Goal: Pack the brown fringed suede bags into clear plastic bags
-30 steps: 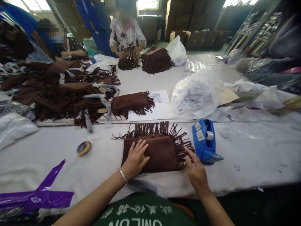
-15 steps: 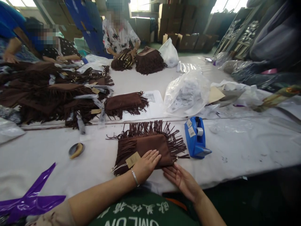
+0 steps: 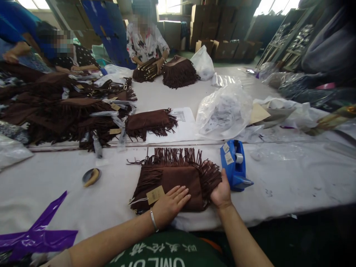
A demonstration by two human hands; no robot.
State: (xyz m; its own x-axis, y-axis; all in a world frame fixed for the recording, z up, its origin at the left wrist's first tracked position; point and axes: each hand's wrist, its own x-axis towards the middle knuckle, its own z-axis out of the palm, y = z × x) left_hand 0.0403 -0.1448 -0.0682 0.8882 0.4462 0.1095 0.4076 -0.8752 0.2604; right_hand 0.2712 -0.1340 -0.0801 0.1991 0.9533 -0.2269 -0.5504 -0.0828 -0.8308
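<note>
A brown fringed bag [image 3: 180, 181] lies on the white-covered table in front of me, its top fringe spread away from me. My left hand [image 3: 174, 202] rests flat on the bag's smooth panel, fingers stretched out. Beside it lies a tan hang tag [image 3: 155, 194] on a white string. At the bag's right end, my right hand [image 3: 221, 192] is cupped around the side fringe [image 3: 210, 176], with the thumb up and most fingers hidden behind the strands. Just beyond that hand stands a blue tape dispenser [image 3: 233, 165].
More brown fringed bags [image 3: 52, 107] are heaped at the left, and a single bag [image 3: 147, 121] lies on a white sheet. A clear plastic bag of white scraps [image 3: 222, 111] sits at centre right. Nearer are a small dark dish [image 3: 91, 177] and purple tape [image 3: 41, 226]. Co-workers stand across the table.
My right hand has moved from the bag's lower right corner up to its right end and gathered the side fringe inward. My left hand stays flat on the bag.
</note>
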